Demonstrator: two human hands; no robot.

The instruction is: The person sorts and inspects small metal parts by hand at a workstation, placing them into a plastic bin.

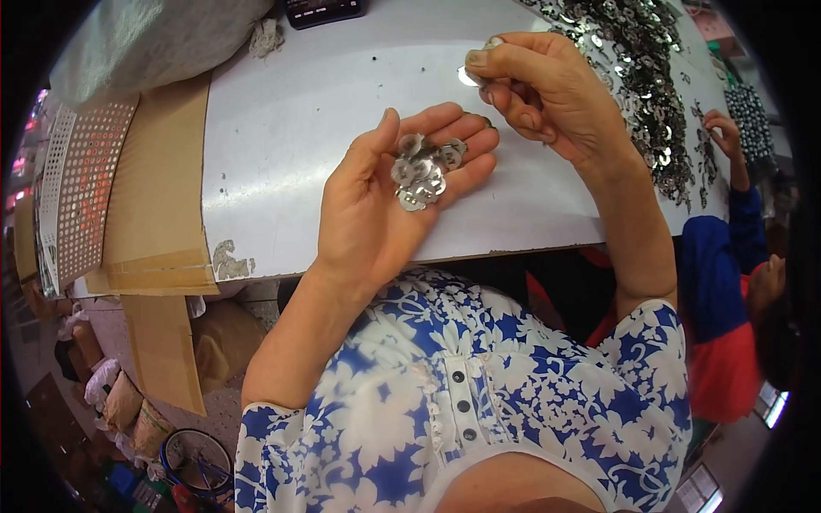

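Note:
My left hand (376, 188) is turned palm up above the white table (291, 162), its fingers stretched out and slightly cupped. On its palm and fingers lies a small heap of shiny metal discs (419, 175), several of them with cut-out shapes. Farther off and to the right, my right hand (543, 90) is closed in a pinch, thumb against fingers. A bright round metal disc (468, 77) shows at those fingertips, partly covered by them. The curled lower fingers hide whether more pieces sit inside.
A large spread of loose metal pieces (646, 85) covers the table's right side. Near it is another person's hand (725, 132). Cardboard (158, 179), a perforated metal sheet (90, 188) and a pale plastic bag (162, 43) stand left. A phone (323, 10) lies at the far edge.

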